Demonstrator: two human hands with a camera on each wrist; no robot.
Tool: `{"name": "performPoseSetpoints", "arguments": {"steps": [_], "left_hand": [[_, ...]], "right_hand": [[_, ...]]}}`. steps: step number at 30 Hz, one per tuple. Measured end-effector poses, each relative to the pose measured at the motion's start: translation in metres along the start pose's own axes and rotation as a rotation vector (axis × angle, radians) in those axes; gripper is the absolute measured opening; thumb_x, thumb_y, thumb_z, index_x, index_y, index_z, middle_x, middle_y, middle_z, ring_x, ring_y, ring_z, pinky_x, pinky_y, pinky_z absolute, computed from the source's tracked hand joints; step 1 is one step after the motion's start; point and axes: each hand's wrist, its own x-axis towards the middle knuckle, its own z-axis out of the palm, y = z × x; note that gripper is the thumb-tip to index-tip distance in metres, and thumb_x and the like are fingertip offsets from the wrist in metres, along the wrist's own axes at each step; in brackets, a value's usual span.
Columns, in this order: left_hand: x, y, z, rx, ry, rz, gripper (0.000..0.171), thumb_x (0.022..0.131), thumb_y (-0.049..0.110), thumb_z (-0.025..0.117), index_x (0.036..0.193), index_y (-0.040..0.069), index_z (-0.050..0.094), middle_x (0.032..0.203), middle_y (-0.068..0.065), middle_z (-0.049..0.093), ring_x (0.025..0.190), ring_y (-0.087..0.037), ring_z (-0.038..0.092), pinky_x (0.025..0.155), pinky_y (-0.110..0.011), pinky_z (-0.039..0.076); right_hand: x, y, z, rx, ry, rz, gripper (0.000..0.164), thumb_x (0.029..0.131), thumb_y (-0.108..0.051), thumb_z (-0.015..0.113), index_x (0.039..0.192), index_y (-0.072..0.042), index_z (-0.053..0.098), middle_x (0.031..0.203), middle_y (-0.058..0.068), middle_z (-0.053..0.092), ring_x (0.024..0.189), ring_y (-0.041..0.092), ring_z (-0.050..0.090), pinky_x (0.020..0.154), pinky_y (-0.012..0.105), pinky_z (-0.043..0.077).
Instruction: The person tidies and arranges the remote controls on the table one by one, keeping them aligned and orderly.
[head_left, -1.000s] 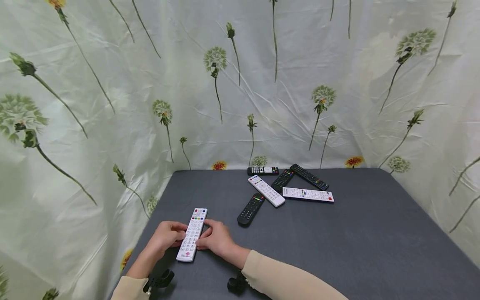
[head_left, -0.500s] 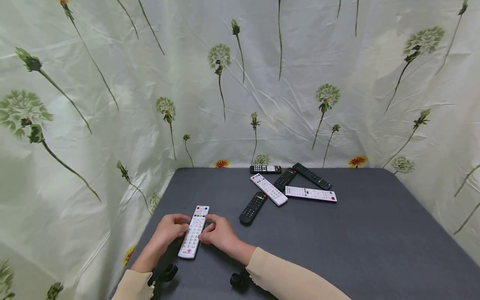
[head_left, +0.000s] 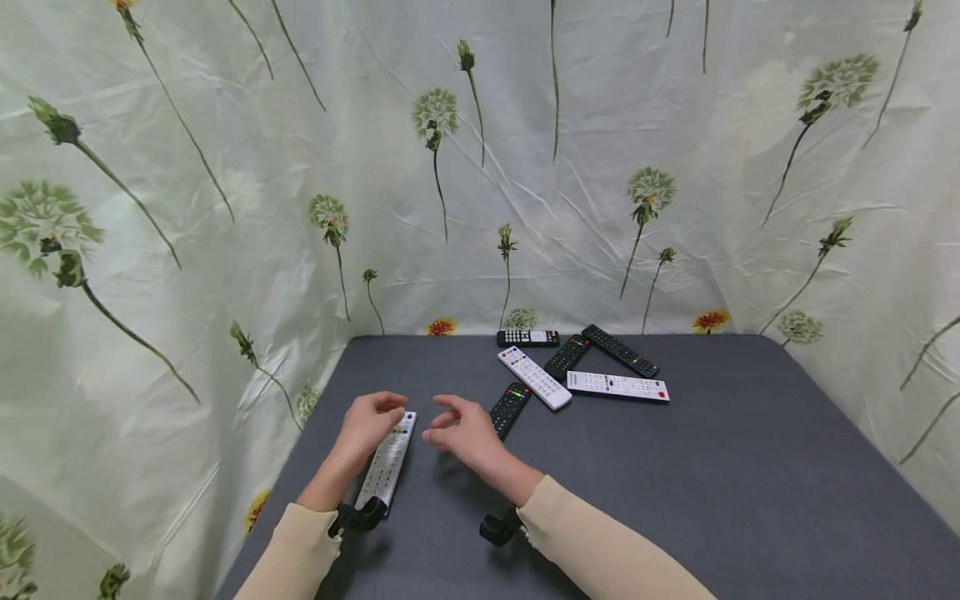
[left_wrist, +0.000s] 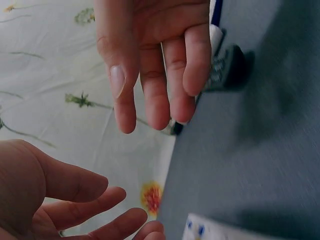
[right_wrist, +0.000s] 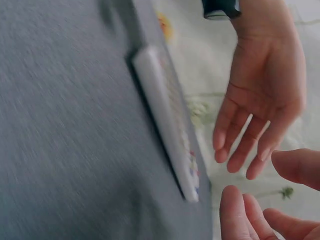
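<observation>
A white remote control [head_left: 387, 467] with many buttons lies lengthwise on the dark grey table at the left; in the right wrist view the remote [right_wrist: 167, 120] is seen from its side, flat on the cloth. My left hand [head_left: 371, 427] hovers over its left side, fingers loosely bent, covering part of its upper end. To the right of it, my right hand [head_left: 471, 435] is raised above the table with thumb and fingers apart. Both hands hold nothing, and the palms face each other in the right wrist view. A black remote [head_left: 510, 408] is partly hidden behind my right hand.
Farther back lie two more white remotes [head_left: 534, 377] and several black ones, including one by the far edge [head_left: 528, 338]. One white remote [head_left: 618, 387] points sideways. A flower-printed curtain [head_left: 480, 208] hangs behind the table [head_left: 675, 492] and along its left side.
Both hands have let go of the white remote's sides, risen and moved away from the body, the right one also rightward. The remote stays on the table at the left.
</observation>
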Motion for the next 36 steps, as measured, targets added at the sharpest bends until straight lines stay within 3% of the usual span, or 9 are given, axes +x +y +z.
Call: {"name": "performPoseSetpoints", "arguments": {"steps": [8, 12, 17, 22, 30, 36], "left_hand": [[0.017, 0.029, 0.032, -0.148, -0.075, 0.01, 0.028, 0.1, 0.01, 0.059, 0.126, 0.003, 0.068, 0.127, -0.019, 0.064, 0.11, -0.039, 0.063, 0.091, -0.052, 0.053], [0.029, 0.041, 0.053, -0.206, -0.142, -0.016, 0.029, 0.101, 0.009, 0.058, 0.128, 0.001, 0.066, 0.128, -0.02, 0.062, 0.108, -0.038, 0.064, 0.092, -0.052, 0.053], [0.041, 0.046, 0.074, -0.227, -0.201, -0.068, 0.031, 0.101, 0.009, 0.058, 0.13, -0.002, 0.064, 0.122, -0.021, 0.064, 0.091, -0.027, 0.065, 0.086, -0.046, 0.056], [0.049, 0.046, 0.09, -0.252, -0.241, -0.115, 0.034, 0.098, 0.009, 0.059, 0.13, -0.002, 0.064, 0.115, -0.016, 0.067, 0.088, -0.025, 0.067, 0.085, -0.044, 0.057], [0.059, 0.044, 0.109, -0.288, -0.3, -0.144, 0.035, 0.097, 0.002, 0.059, 0.131, -0.005, 0.063, 0.108, -0.014, 0.065, 0.083, -0.021, 0.065, 0.076, -0.035, 0.059], [0.058, 0.04, 0.12, -0.253, -0.349, -0.122, 0.038, 0.09, -0.011, 0.056, 0.127, -0.007, 0.064, 0.097, -0.012, 0.068, 0.078, -0.015, 0.063, 0.068, -0.03, 0.058]], "right_hand": [[0.004, -0.004, -0.044, 0.009, 0.131, 0.043, 0.056, 0.089, -0.011, 0.076, 0.141, -0.007, 0.057, 0.11, 0.015, 0.067, 0.091, 0.023, 0.069, 0.086, 0.05, 0.057], [0.005, -0.001, -0.063, 0.026, 0.218, 0.07, 0.054, 0.089, -0.009, 0.074, 0.14, -0.006, 0.058, 0.117, 0.019, 0.064, 0.094, 0.023, 0.067, 0.086, 0.046, 0.057], [0.004, 0.005, -0.076, 0.036, 0.307, 0.085, 0.05, 0.088, -0.005, 0.073, 0.137, -0.002, 0.06, 0.12, 0.023, 0.063, 0.095, 0.022, 0.065, 0.081, 0.036, 0.057], [0.001, 0.011, -0.084, 0.058, 0.372, 0.108, 0.047, 0.088, -0.001, 0.07, 0.134, 0.0, 0.062, 0.121, 0.028, 0.061, 0.091, 0.02, 0.062, 0.084, 0.041, 0.056], [0.0, 0.024, -0.09, 0.073, 0.396, 0.21, 0.062, 0.086, 0.003, 0.067, 0.146, -0.002, 0.05, 0.127, 0.027, 0.053, 0.089, 0.021, 0.057, 0.074, 0.037, 0.056], [-0.004, 0.035, -0.085, 0.172, 0.345, 0.243, 0.075, 0.086, 0.013, 0.061, 0.153, 0.006, 0.03, 0.13, 0.035, 0.052, 0.095, 0.03, 0.067, 0.083, 0.045, 0.059]]}}
